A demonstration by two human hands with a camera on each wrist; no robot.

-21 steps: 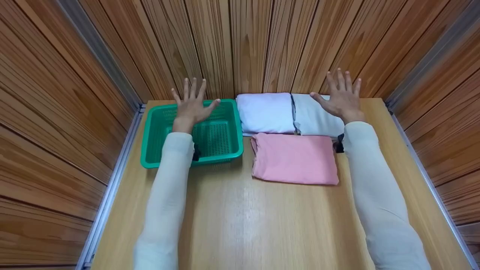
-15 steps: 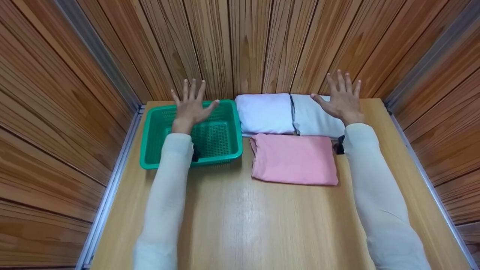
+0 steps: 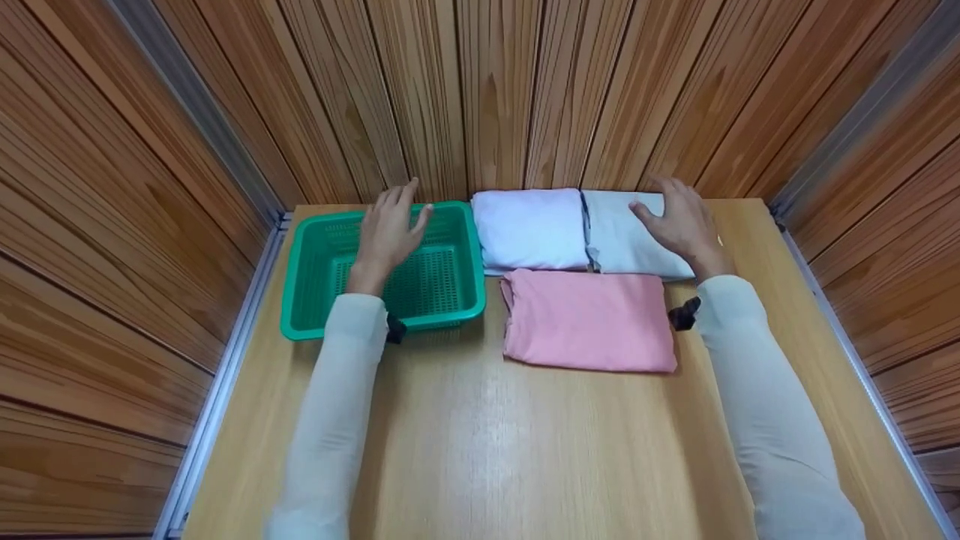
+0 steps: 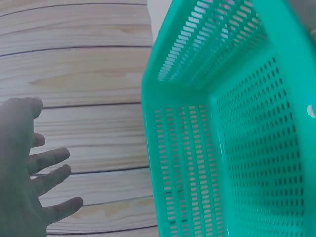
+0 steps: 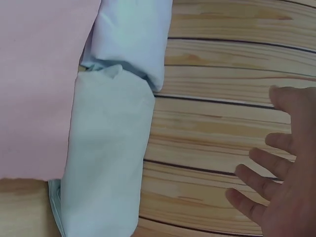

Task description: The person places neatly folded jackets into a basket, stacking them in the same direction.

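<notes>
My left hand [image 3: 387, 236] hovers over the green plastic basket [image 3: 480, 289], fingers spread loosely and holding nothing. In the left wrist view the basket's perforated wall [image 4: 185, 168] shows beside the hand, apart from it, and no contents are seen inside. My right hand [image 3: 681, 225] is above the pale blue-grey folded cloth [image 3: 630, 244], with its thumb apart from the fingers and nothing held. Left of that cloth lies a folded lavender-white cloth [image 3: 529, 229]. A folded pink cloth [image 3: 591, 321] lies in front of both, nearer to me. The right wrist view shows the pale cloth [image 5: 106, 153] apart from the fingers.
The wooden table [image 3: 487, 450] carries the basket at its back left and the cloths at the back middle and right. Wood-panelled walls [image 3: 495, 90] enclose the back and both sides, with metal rails [image 3: 217, 382] along the table's side edges.
Both hands have lowered and drawn back slightly towards me. Their widely spread fingers have relaxed and come closer together. The basket and the cloths stay in place.
</notes>
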